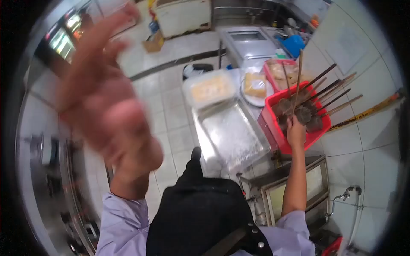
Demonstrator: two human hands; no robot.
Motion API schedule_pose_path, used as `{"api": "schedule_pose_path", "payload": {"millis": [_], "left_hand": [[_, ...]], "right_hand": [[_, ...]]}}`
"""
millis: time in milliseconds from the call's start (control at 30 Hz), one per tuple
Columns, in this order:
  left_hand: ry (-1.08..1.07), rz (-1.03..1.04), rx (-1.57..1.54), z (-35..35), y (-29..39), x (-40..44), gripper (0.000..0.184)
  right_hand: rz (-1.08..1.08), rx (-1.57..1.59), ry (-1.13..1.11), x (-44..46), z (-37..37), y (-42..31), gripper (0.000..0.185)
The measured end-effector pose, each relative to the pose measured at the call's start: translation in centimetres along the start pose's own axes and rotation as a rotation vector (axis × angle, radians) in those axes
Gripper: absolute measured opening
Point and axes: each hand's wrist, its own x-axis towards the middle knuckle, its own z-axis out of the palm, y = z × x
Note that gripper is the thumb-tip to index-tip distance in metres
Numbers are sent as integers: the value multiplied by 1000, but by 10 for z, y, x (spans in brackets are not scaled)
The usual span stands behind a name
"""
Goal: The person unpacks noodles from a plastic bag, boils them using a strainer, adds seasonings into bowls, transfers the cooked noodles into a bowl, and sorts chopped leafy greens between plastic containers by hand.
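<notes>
My left hand (113, 98) is raised close to the camera on the left side. Motion blurs it, but its fingers look stretched out and apart, and I see nothing in them. On the right, my right hand (295, 133) reaches into a red plastic basket (273, 128). Its fingers are closed around a long wooden stick (298, 81) that stands upright. Several other long sticks (337, 85) lean out of the basket. Around their lower ends are dark, round, mesh-like pieces (304, 114) that I cannot make out clearly.
Left of the basket lies a shallow metal tray (230, 132), with a plastic tub (211, 87) of yellowish food behind it. A plate (258, 100) carries a wrapped yellow block. A second red basket (269, 70) holds bagged items. A metal-framed unit (294, 187) and pipes (356, 213) stand below right.
</notes>
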Motion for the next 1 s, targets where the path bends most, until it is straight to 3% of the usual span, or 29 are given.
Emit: {"api": "schedule_pose_path", "payload": {"millis": [133, 233, 367, 633, 700, 733, 800, 833, 867, 900, 933, 967, 1000], "left_hand": [[-111, -679, -172, 93, -168, -120, 31], [-317, -959, -271, 170, -277, -205, 24], [-569, -796, -425, 262, -366, -259, 21], [-858, -726, -748, 452, -428, -313, 13], [-885, -779, -823, 508, -439, -326, 12], [-873, -629, -727, 530, -445, -325, 11], [-1011, -662, -600, 563, -444, -311, 14], [-1084, -672, -534, 578, -444, -301, 15], [-1116, -724, -468, 592, -442, -292, 29], [-1148, -775, -401, 607, -441, -284, 45], [-840, -492, -370, 678, -459, -344, 56], [-739, -402, -401, 694, -458, -336, 59], [-630, -315, -430, 704, -454, -319, 62]], "right_hand": [[75, 28, 136, -12, -7, 11, 25], [254, 166, 232, -29, -18, -8, 20], [518, 196, 478, -39, -40, -60, 17], [518, 459, 1063, -97, -26, -161, 22], [651, 530, 911, -103, -20, -203, 29], [704, 570, 822, -109, -11, -217, 30], [848, 548, 721, -123, 30, -236, 33], [842, 630, 664, -133, 51, -243, 26], [1110, 571, 244, -136, 63, -252, 33], [1351, 500, -200, -137, 69, -263, 53], [1345, 515, -256, -129, 77, -273, 52], [1318, 531, -248, -106, 69, -291, 52], [1529, 536, -381, -88, 74, -295, 53]]}}
